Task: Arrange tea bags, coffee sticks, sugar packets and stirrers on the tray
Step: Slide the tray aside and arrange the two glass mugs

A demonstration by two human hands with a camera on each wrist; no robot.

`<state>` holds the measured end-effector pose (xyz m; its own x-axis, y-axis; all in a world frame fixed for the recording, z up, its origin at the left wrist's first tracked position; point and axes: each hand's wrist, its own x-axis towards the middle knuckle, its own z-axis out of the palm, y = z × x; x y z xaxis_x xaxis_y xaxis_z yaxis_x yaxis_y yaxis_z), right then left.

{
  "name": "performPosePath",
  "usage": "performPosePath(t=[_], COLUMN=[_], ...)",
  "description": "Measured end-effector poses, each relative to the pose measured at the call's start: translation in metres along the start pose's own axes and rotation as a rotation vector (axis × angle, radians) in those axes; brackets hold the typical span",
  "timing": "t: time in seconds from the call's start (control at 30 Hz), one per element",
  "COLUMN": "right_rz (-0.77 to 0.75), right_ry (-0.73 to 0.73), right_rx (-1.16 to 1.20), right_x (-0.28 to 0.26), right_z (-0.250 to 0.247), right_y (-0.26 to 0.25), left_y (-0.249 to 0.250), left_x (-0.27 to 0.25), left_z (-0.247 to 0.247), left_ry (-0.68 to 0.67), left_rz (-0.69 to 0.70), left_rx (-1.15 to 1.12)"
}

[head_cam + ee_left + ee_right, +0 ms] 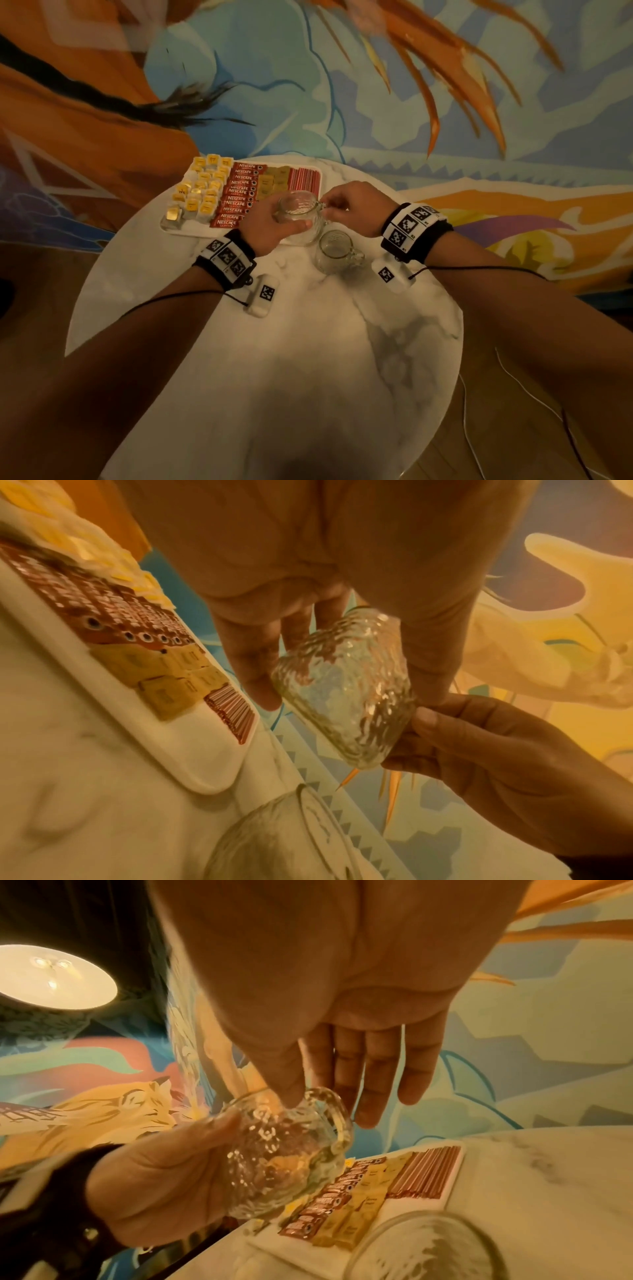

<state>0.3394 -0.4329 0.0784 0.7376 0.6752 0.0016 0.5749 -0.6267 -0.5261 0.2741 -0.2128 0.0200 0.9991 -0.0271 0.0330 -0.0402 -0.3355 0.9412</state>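
A white tray (pixel 191 231) at the table's far left holds yellow tea bags (pixel 200 192), red coffee sticks (pixel 239 192), tan sugar packets (pixel 274 181) and striped stirrers (pixel 305 178) in rows. My left hand (pixel 274 221) grips a textured glass mug (pixel 298 209) around its body, tilted, above the tray's near right corner. My right hand (pixel 327 207) pinches the mug's handle (pixel 339 1118) between thumb and fingers. The left wrist view shows the mug (pixel 346 691) off the table, with the stirrers (pixel 232 715) and sugar packets (pixel 164 680) below it.
A second glass mug (pixel 337 251) stands on the round marble table (pixel 308 359), just right of the tray's near corner and under my right wrist. A lit lamp (pixel 51 977) is off to the left. A painted wall rises behind the table.
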Motion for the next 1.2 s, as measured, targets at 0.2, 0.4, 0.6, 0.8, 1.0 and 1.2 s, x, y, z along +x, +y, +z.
performPosePath(t=[0.2,0.4,0.6,0.8,1.0,1.2], right_rz=[0.084,0.193,0.331,0.420,0.425,0.395], right_ry=[0.142,0.243,0.194,0.139,0.142,0.204], right_rx=[0.024,0.097,0.067,0.060,0.084,0.127], right_x=[0.028,0.047,0.054,0.051,0.049,0.047], right_z=[-0.012,-0.012,0.008,0.029,0.040,0.038], right_y=[0.027,0.059,0.094,0.116,0.125,0.129], left_y=[0.010,0.001,-0.018,-0.040,-0.043,-0.038], left_x=[0.062,0.115,0.143,0.144,0.145,0.140], left_z=[-0.003,0.005,0.025,0.041,0.041,0.036], left_ry=[-0.068,-0.098,-0.191,-0.286,-0.293,-0.250], left_rz=[0.015,-0.028,-0.076,-0.136,-0.121,-0.107], left_rx=[0.074,0.301,0.531,0.519,0.490,0.424])
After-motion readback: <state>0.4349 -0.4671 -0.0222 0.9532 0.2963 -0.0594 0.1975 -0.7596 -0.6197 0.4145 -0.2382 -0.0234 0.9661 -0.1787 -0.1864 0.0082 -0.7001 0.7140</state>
